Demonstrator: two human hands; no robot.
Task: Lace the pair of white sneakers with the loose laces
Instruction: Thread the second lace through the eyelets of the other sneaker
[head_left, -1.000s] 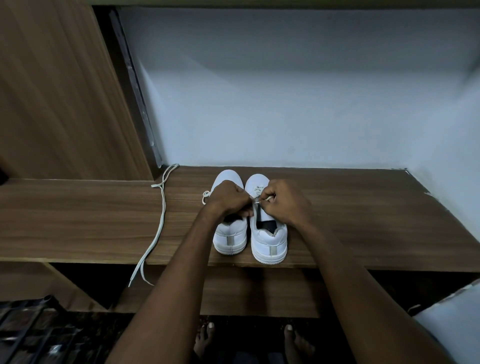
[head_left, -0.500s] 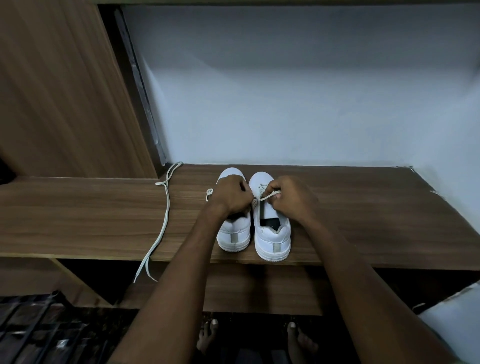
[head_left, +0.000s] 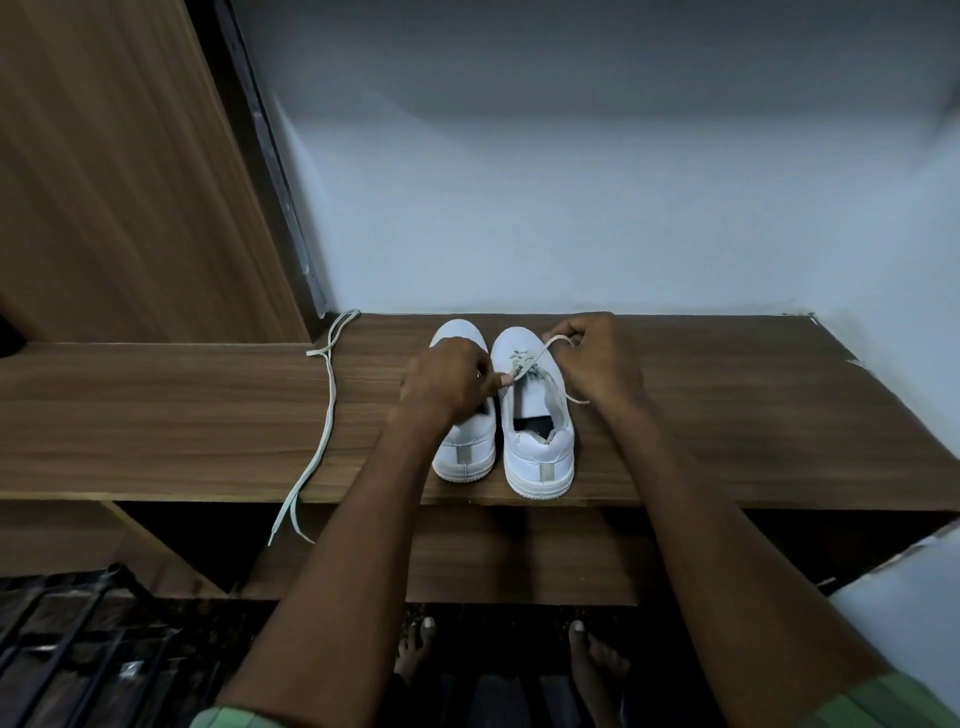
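Right now the lacing of the right-hand sneaker is the step in hand, and it looks to be in its early rows. Both sneakers stand side by side on the wooden desk, heels toward the person, toes toward the wall. The left hand lies over the left-hand sneaker, its fingers curled and pinching the working lace just at the inner edge of the other shoe's eyelets. The right hand sits beyond and to the outer side of that shoe, its fingers closed round the same lace's far end, which runs taut from the eyelets up to them; a slack tail of it trails on the desk just on the near side of this hand. A few crossings show near the toe, all on the far side of the left fingers; nearer the heel the tongue lies bare.

I judge that the next move calls for drawing the taut end snug, then feeding a tip through the next free eyelet toward the heel, with the left fingers steadying the row. Well off to the left of both hands, a second lace lies loose, its ends hanging over the desk's front edge; the left-hand sneaker seems unlaced as yet, though the hand hides most of it.
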